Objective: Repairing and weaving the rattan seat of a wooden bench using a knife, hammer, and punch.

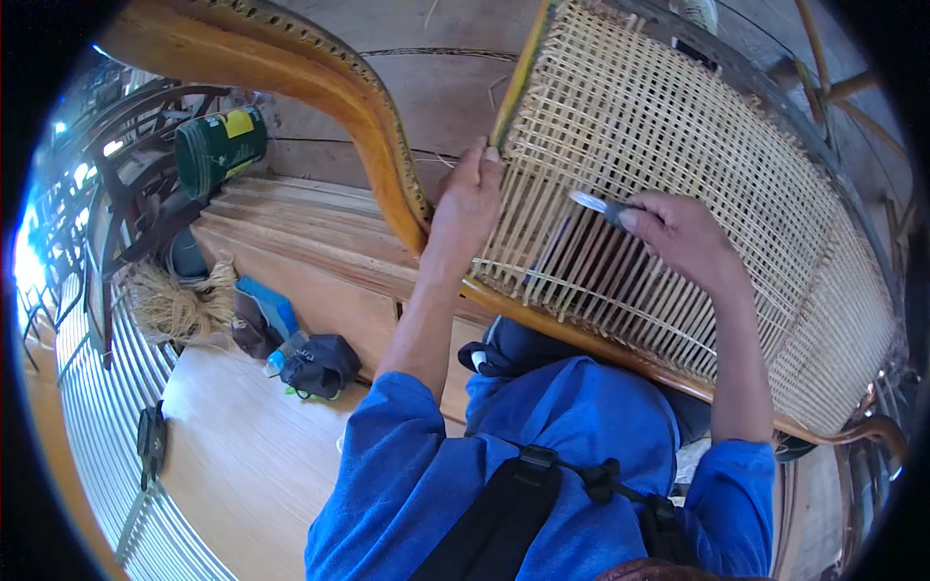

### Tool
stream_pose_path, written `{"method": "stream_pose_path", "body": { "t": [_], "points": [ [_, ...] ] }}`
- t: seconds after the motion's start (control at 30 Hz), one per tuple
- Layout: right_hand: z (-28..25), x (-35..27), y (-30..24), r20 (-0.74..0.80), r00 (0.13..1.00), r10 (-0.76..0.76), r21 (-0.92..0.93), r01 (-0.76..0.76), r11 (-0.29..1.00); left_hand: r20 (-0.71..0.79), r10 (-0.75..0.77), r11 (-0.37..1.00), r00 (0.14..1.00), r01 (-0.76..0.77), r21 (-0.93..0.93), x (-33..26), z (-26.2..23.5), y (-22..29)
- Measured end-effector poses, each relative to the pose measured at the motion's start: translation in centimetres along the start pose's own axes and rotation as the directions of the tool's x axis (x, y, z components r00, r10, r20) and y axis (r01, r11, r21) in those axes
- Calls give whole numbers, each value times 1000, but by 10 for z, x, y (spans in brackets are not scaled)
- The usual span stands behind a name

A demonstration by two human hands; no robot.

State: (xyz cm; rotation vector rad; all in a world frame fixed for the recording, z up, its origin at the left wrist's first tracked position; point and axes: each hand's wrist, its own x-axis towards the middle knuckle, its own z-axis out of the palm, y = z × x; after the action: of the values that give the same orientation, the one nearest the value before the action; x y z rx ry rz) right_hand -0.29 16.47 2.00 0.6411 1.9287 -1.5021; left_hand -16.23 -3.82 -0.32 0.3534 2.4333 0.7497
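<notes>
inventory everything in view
woven cane panel: one, straw, upper right
slim metal tool: one, silver and dark, over panel
curved wooden piece: one, orange, upper left
cylindrical tub: one, green and yellow, left
curved furniture frames: several, dark, far left
loose fibre bundle: one, straw, left
flat item: one, blue, left
soft fabric item: one, black, lower left
flat wooden boards: several, pale brown, left
left hand: one, bare, panel's left edge
right hand: one, bare, holding tool
</notes>
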Motion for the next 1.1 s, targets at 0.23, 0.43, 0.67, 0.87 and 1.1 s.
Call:
{"method": "stream_pose_path", "body": {
  "t": [0.23,0.43,0.67,0.87,1.1],
  "points": [
    [-18,-118,91,-456,882,121,308,29,951,-27,69,995,997,-67,69,-5,1,27],
    [-25,-170,75,-180,981,74,-59,-86,995,142,726,637,673,-736,231,-73,50,57],
    [-37,-132,95,-249,968,-32,-238,-29,971,463,736,349,495,-862,366,-99,113,78],
    [-37,-133,102,-56,998,30,-154,-38,987,461,728,329,507,-849,414,-99,122,76],
    [-12,-142,116,-476,865,-158,-111,119,987,459,677,446,575,-817,365,-104,112,93]
  ]
}}
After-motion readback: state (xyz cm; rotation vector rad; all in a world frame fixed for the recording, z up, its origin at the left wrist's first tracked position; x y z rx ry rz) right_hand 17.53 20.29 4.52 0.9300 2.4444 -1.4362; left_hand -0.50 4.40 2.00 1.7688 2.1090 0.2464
